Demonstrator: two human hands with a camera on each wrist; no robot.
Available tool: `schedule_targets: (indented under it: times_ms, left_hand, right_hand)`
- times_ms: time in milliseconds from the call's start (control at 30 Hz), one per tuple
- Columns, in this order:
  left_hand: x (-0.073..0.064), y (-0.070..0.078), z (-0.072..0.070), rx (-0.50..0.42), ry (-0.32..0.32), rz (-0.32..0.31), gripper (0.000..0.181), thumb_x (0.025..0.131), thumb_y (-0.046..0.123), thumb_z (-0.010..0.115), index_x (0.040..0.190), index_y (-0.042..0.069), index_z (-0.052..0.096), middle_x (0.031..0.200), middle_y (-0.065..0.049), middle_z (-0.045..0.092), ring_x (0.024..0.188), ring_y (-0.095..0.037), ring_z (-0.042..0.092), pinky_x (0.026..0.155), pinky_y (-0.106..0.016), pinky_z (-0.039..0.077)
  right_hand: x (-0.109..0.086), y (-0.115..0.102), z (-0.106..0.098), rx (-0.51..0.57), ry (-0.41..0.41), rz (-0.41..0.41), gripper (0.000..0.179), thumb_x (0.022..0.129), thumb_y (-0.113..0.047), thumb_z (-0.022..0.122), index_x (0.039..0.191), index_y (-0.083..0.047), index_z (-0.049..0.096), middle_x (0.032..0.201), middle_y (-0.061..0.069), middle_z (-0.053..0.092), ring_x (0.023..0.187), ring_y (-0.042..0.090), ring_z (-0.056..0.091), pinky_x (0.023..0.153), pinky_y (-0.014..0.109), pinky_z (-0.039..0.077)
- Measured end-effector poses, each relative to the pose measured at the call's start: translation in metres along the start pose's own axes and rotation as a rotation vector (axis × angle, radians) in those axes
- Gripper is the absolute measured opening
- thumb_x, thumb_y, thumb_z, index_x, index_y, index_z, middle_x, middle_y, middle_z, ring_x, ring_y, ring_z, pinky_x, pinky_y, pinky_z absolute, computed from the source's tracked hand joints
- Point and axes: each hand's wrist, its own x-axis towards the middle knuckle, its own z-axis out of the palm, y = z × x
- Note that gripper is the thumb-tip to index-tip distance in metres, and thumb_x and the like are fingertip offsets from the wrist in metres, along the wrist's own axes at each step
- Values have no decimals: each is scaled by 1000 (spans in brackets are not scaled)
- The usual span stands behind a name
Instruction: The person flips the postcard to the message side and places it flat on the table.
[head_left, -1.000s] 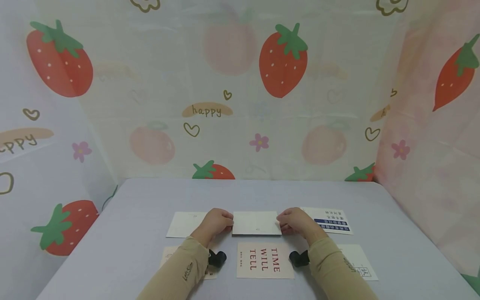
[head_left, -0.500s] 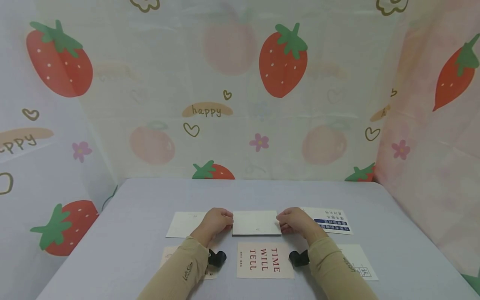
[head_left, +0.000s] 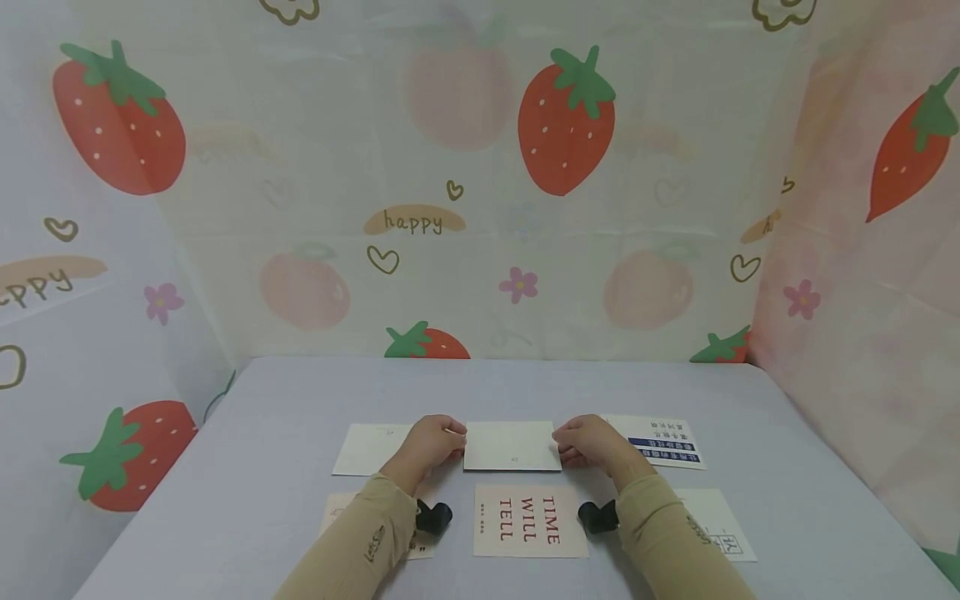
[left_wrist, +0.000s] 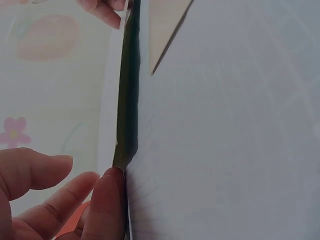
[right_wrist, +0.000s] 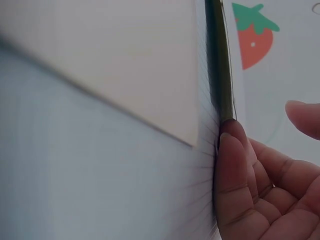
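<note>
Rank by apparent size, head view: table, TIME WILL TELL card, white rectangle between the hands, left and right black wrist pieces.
Table
TIME WILL TELL card
White rectangle
Left wrist piece and right wrist piece: look alike, unranked

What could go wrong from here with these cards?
The left hand and right hand meet the dark-edged card at its ends, thumbs off it, so it may slip or turn if lifted. The TIME WILL TELL card lies close on its near side and could be bumped. The right hand partly covers the blue-striped card in the head view and might drag it.
</note>
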Motion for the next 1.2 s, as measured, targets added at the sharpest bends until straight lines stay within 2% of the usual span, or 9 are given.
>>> schedule_targets:
  times_ms: [500,633,733,1000,1200]
  left_hand:
    - [-2,0,-4,-29,-29,-7,16,85,12,59,99,7,64,79,-5,61,70,-17,55,59,-27,43]
    - [-2,2,-6,0,-28,10,17,85,12,58,100,7,64,79,-4,61,71,-17,54,62,-27,42]
    - [-3,5,-6,8,-30,26,18,85,12,58,101,6,64,81,-4,61,71,-16,56,64,-27,45]
    - [-5,12,-1,-50,-37,-7,19,85,13,59,102,6,64,87,-6,62,75,-17,59,69,-28,51]
    - [-3,15,2,-56,-46,23,20,86,13,58,103,3,63,86,-6,63,74,-15,60,68,-28,52]
  right_hand:
    - [-4,-3,-2,17,7,-12,26,88,-22,59,102,0,62,85,8,63,73,17,61,65,28,51]
    - [-3,-3,-5,11,8,-9,27,88,-22,58,103,0,62,85,9,63,73,17,61,66,29,51]
    - [-3,-3,-9,-3,11,-11,27,88,-22,57,103,0,62,85,9,63,73,18,61,66,30,51]
    - [-7,-6,-21,-35,8,-40,31,90,-24,55,109,-1,61,89,8,64,76,18,62,70,34,49]
    - [-9,-3,-34,-55,12,-39,32,90,-25,54,111,0,60,94,10,64,79,18,62,70,33,50]
